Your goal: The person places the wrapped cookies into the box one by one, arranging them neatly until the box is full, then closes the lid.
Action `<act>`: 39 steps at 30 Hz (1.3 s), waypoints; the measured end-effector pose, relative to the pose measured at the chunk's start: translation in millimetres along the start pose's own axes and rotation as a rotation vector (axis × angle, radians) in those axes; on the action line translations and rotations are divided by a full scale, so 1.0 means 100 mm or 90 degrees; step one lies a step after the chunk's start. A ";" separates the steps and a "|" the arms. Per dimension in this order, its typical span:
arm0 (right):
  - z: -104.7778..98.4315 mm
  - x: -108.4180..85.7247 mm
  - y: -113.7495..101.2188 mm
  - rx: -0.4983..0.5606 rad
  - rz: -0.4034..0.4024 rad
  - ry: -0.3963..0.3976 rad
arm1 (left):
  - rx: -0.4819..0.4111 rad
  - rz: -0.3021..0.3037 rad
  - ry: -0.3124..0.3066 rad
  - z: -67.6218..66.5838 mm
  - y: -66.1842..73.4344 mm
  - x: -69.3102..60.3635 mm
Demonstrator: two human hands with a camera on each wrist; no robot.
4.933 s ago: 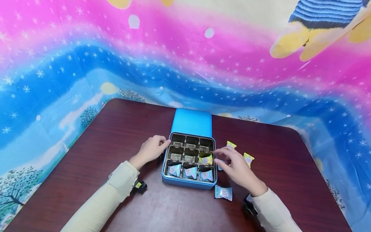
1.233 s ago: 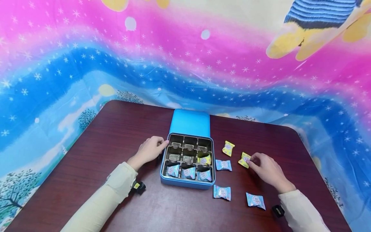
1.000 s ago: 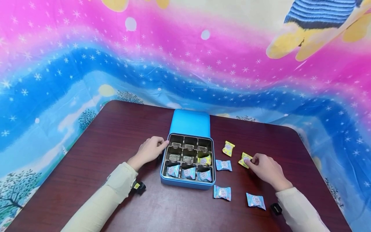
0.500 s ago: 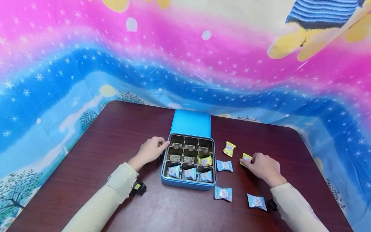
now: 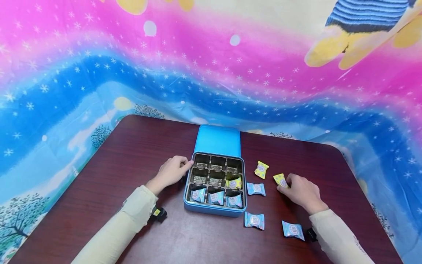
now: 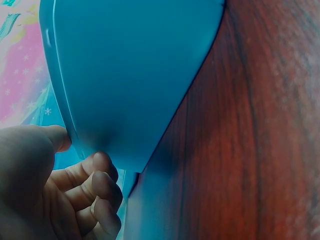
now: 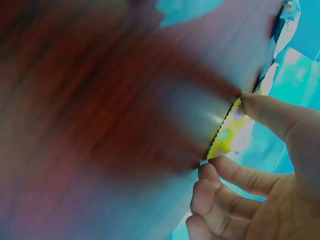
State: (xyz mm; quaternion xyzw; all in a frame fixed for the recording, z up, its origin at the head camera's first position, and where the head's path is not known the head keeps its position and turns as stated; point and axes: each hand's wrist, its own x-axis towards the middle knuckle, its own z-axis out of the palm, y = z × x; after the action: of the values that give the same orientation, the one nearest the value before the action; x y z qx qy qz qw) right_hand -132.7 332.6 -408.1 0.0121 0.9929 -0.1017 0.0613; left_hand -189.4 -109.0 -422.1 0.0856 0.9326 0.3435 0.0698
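A blue tin [image 5: 214, 211] with a nine-compartment tray stands on the table. Its near row holds three blue-wrapped sweets [image 5: 215, 197]; a yellow one [image 5: 233, 183] sits in the middle row's right compartment. The left hand [image 5: 169, 172] grips the tin's far left corner, thumb on the rim and fingers curled against the side [image 6: 125, 90]. On the table to the right, the right hand [image 5: 303, 191] pinches a yellow-wrapped sweet [image 5: 280, 180] between thumb and index finger; in the right wrist view this sweet [image 7: 231, 131] lies between the fingertips, the other fingers curled.
The tin's blue lid [image 5: 218, 140] lies open behind it. Right of the tin lie another yellow sweet [image 5: 261, 169] and three blue ones [image 5: 256, 189], one near the right sleeve [image 5: 339, 234]. A printed cloth [image 5: 211, 73] hangs behind the table [image 5: 141, 146].
The right hand has left the tin's right edge for the yellow sweet on the table and now pinches it, turning it slightly. The left hand stays at the tin's corner.
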 end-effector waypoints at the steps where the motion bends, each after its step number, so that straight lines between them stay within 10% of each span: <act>1: 0.00 0.00 0.01 0.001 -0.002 -0.002 | 0.000 0.001 -0.001 0.00 0.00 0.00; 39: -0.01 -0.03 0.06 0.009 -0.036 -0.007 | 0.000 0.005 0.007 0.00 0.03 -0.02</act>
State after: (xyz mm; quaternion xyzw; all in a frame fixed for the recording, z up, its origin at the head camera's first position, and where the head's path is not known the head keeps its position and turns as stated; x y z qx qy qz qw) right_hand -129.8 338.1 -408.3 -0.0159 0.9917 -0.1106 0.0641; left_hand -186.8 -107.5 -420.1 0.0871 0.9327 0.3441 0.0635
